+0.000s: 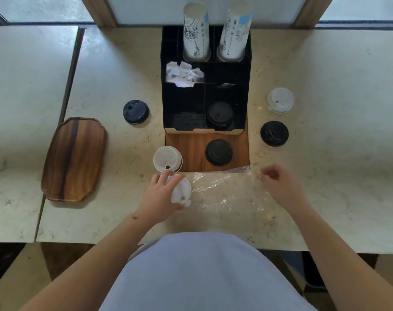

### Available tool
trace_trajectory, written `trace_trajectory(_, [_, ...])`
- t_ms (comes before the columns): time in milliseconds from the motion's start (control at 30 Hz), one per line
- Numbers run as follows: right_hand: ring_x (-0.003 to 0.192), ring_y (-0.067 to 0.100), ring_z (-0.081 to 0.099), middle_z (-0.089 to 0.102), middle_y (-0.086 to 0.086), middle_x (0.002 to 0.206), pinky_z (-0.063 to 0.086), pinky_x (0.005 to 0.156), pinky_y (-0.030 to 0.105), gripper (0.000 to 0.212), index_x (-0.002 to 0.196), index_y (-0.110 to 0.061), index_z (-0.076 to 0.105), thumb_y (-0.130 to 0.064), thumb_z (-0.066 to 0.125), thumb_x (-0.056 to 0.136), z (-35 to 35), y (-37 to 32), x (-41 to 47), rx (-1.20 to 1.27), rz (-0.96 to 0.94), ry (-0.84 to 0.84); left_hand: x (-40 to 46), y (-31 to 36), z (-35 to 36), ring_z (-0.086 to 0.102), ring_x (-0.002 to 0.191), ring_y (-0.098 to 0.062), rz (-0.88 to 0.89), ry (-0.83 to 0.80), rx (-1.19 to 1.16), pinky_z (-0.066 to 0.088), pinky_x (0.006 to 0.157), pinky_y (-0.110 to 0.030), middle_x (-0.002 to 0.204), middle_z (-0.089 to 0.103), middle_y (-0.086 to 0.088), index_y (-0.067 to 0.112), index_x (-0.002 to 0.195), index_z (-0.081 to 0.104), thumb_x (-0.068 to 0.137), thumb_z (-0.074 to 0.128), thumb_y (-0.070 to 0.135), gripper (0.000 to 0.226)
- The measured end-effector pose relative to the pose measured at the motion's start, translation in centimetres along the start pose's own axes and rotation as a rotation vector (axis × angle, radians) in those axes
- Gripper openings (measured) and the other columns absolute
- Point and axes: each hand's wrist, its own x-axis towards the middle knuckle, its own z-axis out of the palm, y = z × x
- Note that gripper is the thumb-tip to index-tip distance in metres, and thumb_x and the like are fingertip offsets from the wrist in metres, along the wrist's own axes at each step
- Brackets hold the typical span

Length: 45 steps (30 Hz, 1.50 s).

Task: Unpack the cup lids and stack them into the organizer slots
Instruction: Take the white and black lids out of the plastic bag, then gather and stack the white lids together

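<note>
White lid gripped by left hand fingers, partly hidden, right hand loosely curled, empty

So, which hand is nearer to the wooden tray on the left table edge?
Left. The left hand, holding white lids, sits right of the wooden tray. The right hand is farther right, past the plastic bag.
</note>
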Motion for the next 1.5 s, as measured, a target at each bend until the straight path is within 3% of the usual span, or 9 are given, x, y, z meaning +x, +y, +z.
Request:
trace_trajectory(133, [0.084,0.018,0.072,0.074,0.001,0.087,0.061,0.082,0.04,0.01,0.092,-0.023,0.07,-0.017,0.062,0.095,0.6,1.3,-0.2,0.125,0.178,-0.131,0.3,-0.3,0.1,0.034,0.132,-0.031,0.013,-0.031,-0.004,0.05,0.096,-0.049,0.148,0.039,-0.002,0.035,0.147,0.042,0.067,0.09,0.045,0.093])
trace_trajectory(267, [0.077,0.016,0.076,0.076,0.013,0.093,0.06,0.062,0.022,0.016,0.102,-0.002,0.071,-0.002,0.056,0.098,1.5,0.8,-0.2,0.235,0.298,-0.329,0.3,-0.4,-0.1,0.033,0.136,-0.029,0.011,-0.047,0.001,0.049,0.097,-0.048,0.149,0.039,0.002,0.038,0.147,0.039,0.07,0.085,0.053,0.09])
trace_trajectory(367, [0.091,0.016,0.076,0.077,0.013,0.103,0.061,0.069,0.023,0.014,0.106,0.002,0.069,-0.001,0.058,0.099,2.0,0.4,-0.5,0.46,0.349,-0.487,-0.1,-0.7,-0.1,0.036,0.134,-0.023,-0.115,0.013,-0.166,0.042,0.104,-0.044,0.15,0.039,0.003,0.037,0.147,0.041,0.077,0.077,0.06,0.082])
trace_trajectory(467, [0.102,0.023,0.074,0.075,0.017,0.11,0.061,0.074,0.024,0.018,0.111,0.007,0.067,-0.002,0.06,0.098,2.4,0.3,-0.6,0.649,0.408,-0.613,-0.7,-1.1,-0.2,0.05,0.121,-0.017,-0.332,0.129,-0.431,0.046,0.087,-0.024,0.135,0.052,0.001,0.023,0.142,0.052,0.09,0.069,0.051,0.061])
trace_trajectory(633, [0.103,0.025,0.073,0.073,0.019,0.117,0.062,0.075,0.025,0.026,0.121,0.004,0.068,-0.004,0.063,0.097,3.0,0.2,-0.8,0.593,0.441,-0.794,-1.0,-1.6,0.1,0.068,0.092,-0.02,-0.607,0.084,-0.677,0.048,0.062,-0.023,0.113,0.07,-0.004,0.012,0.13,0.061,0.093,0.071,0.033,0.043])
trace_trajectory(867, [0.049,0.004,0.051,0.075,0.017,0.109,0.041,0.045,0.017,0.022,0.115,-0.002,0.073,-0.002,0.057,0.099,3.5,-1.4,-2.6,0.355,0.179,-0.724,-0.4,-1.1,0.1,0.051,0.052,-0.02,-0.75,-0.043,-1.149,0.037,0.054,-0.031,0.056,0.062,0.001,-0.001,0.09,0.074,0.09,0.076,0.021,0.022])
trace_trajectory(1033, [0.052,0.004,0.048,0.071,0.019,0.121,0.041,0.044,0.015,0.023,0.118,0.007,0.066,0.003,0.051,0.102,3.8,-1.7,-3.9,0.397,0.238,-0.739,-0.3,-0.9,0.4,0.042,0.051,-0.015,-0.724,-0.228,-1.12,0.033,0.053,-0.033,0.06,0.047,-0.002,0.0,0.083,0.069,0.081,0.082,0.015,0.02])
trace_trajectory(1400, [0.071,0.007,0.062,0.062,0.002,0.1,0.053,0.051,0.015,0.017,0.117,-0.009,0.061,-0.014,0.055,0.103,5.5,-1.7,-3.4,0.462,0.306,-0.839,-0.3,0.9,0.7,0.067,0.057,-0.014,-0.669,-0.314,-1.295,0.058,0.071,-0.034,0.061,0.068,-0.001,-0.007,0.107,0.064,0.084,0.075,0.0,0.027])
trace_trajectory(1500, [0.05,0.001,0.056,0.061,0.004,0.096,0.045,0.041,0.013,0.009,0.104,-0.014,0.057,-0.012,0.049,0.105,6.0,-1.5,-3.2,0.487,0.317,-0.79,-0.2,1.1,0.4,0.072,0.073,-0.022,-0.65,-0.324,-1.379,0.062,0.074,-0.034,0.086,0.071,-0.016,-0.009,0.112,0.063,0.085,0.073,-0.003,0.03])
